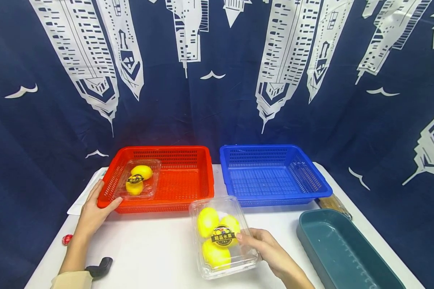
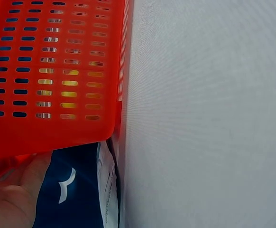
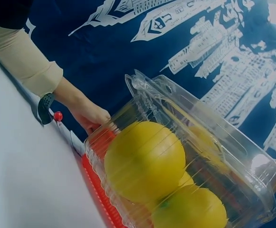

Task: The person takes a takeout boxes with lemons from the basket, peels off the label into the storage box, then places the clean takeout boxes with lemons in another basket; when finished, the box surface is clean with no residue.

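My right hand (image 1: 269, 251) grips the right side of a clear plastic clamshell box (image 1: 246, 257), thumb on its lid. Yellow lemons (image 3: 145, 161) show through its walls, and a black round label (image 1: 223, 236) is on the lid. The box is held tilted above the white table, in front of the baskets. At the front left corner of a red plastic basket (image 1: 181, 206), my left hand (image 1: 94, 210) holds the rim; in the left wrist view its fingers are partly hidden. Inside that basket, at the left, lies another clear box (image 1: 150, 192) with two lemons (image 1: 142, 172).
A blue basket (image 1: 275, 200) stands at the back right. Along the right edge lies a dark teal tray (image 1: 311, 245), with a brown item (image 1: 334, 204) behind it. A small red object (image 1: 67, 239) sits near the left edge. Paper (image 1: 83, 198) lies beside the red basket.
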Demonstrator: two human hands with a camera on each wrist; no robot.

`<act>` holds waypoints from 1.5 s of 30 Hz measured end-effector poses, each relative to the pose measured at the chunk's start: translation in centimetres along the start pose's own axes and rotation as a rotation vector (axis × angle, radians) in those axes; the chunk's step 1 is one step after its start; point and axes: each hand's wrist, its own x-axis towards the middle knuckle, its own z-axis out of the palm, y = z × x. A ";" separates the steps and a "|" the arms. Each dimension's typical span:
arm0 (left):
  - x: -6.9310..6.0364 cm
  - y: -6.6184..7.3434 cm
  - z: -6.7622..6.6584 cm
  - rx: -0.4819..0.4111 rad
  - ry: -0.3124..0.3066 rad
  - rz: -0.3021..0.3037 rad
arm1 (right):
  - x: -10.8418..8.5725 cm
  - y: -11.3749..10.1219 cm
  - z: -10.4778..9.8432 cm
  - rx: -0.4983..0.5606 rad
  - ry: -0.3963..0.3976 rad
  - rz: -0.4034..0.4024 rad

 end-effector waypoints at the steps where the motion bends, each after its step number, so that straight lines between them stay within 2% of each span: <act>1: 0.0 0.0 0.0 -0.002 0.000 0.000 | 0.0 0.3 0.1 0.010 -0.001 0.002; 8: 0.1 -0.2 0.1 -0.007 -0.008 0.003 | 0.0 2.8 0.6 0.012 0.002 0.056; 14: 0.1 -0.2 0.1 -0.004 -0.006 -0.002 | 0.4 4.2 0.8 -0.042 0.091 0.098; 20: 0.2 -0.1 0.1 -0.009 -0.001 0.002 | 0.8 5.0 0.7 -0.126 0.161 0.092; 26: 0.1 0.0 0.1 -0.014 0.002 0.009 | 0.9 5.6 0.9 -0.128 0.154 0.121; 33: 0.1 0.1 0.1 -0.022 0.006 0.027 | 0.9 5.6 1.4 -0.164 0.230 0.115; 36: 0.1 0.1 0.1 -0.019 0.004 0.023 | 0.9 5.6 1.6 -0.223 0.265 0.121; 42: 0.0 0.0 0.0 -0.011 0.003 0.011 | 0.9 5.5 2.3 -0.453 0.340 0.145; 45: 0.1 0.0 0.0 -0.011 0.002 0.008 | 0.9 5.4 2.6 -0.501 0.365 0.160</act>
